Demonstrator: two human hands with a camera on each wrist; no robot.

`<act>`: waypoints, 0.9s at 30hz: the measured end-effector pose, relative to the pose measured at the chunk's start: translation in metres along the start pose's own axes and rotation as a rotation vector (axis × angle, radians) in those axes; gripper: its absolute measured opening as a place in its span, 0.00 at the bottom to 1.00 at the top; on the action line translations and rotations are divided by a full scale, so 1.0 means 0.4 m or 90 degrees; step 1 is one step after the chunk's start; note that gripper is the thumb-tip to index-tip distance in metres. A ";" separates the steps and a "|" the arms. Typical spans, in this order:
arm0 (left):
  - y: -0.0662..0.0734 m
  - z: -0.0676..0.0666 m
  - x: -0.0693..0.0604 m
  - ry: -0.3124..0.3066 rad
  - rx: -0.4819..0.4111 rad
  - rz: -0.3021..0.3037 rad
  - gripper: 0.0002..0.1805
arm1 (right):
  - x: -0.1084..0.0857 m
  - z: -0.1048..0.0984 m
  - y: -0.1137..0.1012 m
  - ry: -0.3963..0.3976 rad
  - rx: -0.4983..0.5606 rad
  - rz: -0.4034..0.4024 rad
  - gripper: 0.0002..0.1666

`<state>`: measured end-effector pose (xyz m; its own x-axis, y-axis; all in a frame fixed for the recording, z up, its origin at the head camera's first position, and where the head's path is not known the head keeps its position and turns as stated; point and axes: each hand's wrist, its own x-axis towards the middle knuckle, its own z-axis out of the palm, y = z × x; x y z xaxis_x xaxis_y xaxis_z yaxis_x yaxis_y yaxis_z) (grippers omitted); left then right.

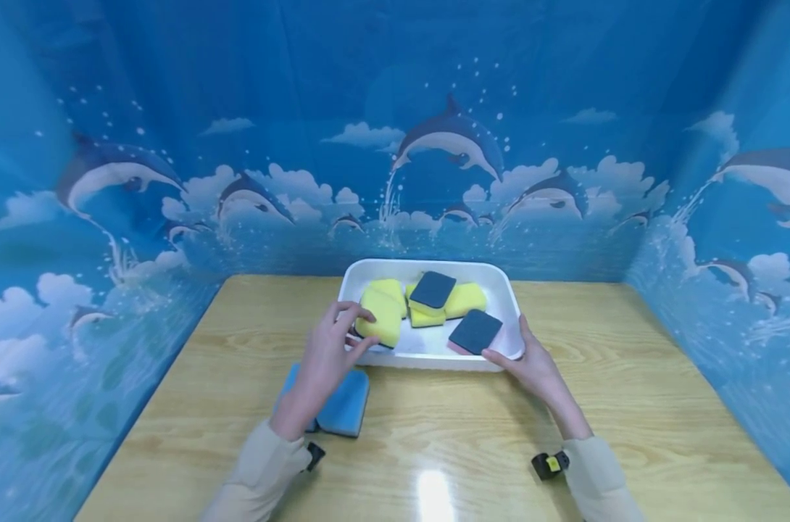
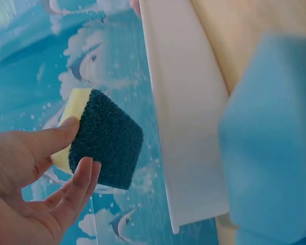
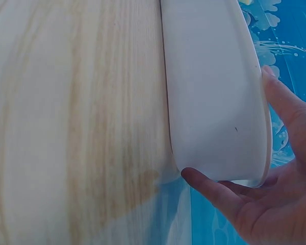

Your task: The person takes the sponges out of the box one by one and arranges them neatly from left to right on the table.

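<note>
My left hand [image 1: 323, 355] pinches a yellow sponge [image 1: 383, 317] over the left end of a white tray [image 1: 427, 360]. In the left wrist view, the thumb is on the sponge's yellow edge and the fingers touch its dark green scouring pad [image 2: 107, 138]. My right hand [image 1: 537, 370] grips the tray's front right corner, thumb at the rim; in the right wrist view, fingers reach round the outer wall [image 3: 214, 97]. Inside lie several yellow sponges [image 1: 468, 299], one dark-topped sponge [image 1: 433, 288] stacked on others, and a pink sponge, dark pad up [image 1: 476, 331].
Blue sponges [image 1: 346, 406] lie on the wooden table [image 1: 434, 428] before the tray, partly hidden under my left forearm. A blue dolphin-print curtain [image 1: 343, 87] rises behind the table and along both sides. A black wrist device [image 1: 549, 465] sits by the right sleeve.
</note>
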<state>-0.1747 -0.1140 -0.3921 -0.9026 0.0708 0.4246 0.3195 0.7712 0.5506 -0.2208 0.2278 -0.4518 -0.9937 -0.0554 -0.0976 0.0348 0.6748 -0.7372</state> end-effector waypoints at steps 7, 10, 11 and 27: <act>0.031 0.008 -0.088 -0.019 -0.033 0.070 0.18 | -0.003 -0.001 -0.002 -0.002 -0.001 0.012 0.71; 0.036 0.016 -0.125 -0.057 -0.043 0.112 0.17 | -0.001 0.001 0.000 -0.002 0.001 0.013 0.70; 0.036 0.020 -0.137 -0.073 -0.048 0.129 0.18 | 0.000 0.002 -0.001 -0.002 0.003 0.012 0.70; 0.013 0.078 -0.213 -0.237 0.049 0.178 0.16 | -0.002 0.000 -0.010 -0.015 -0.006 0.037 0.71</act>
<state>-0.1050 -0.0963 -0.4478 -0.8315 0.4939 0.2541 0.5554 0.7338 0.3912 -0.2201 0.2253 -0.4489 -0.9873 -0.0333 -0.1554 0.0907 0.6848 -0.7230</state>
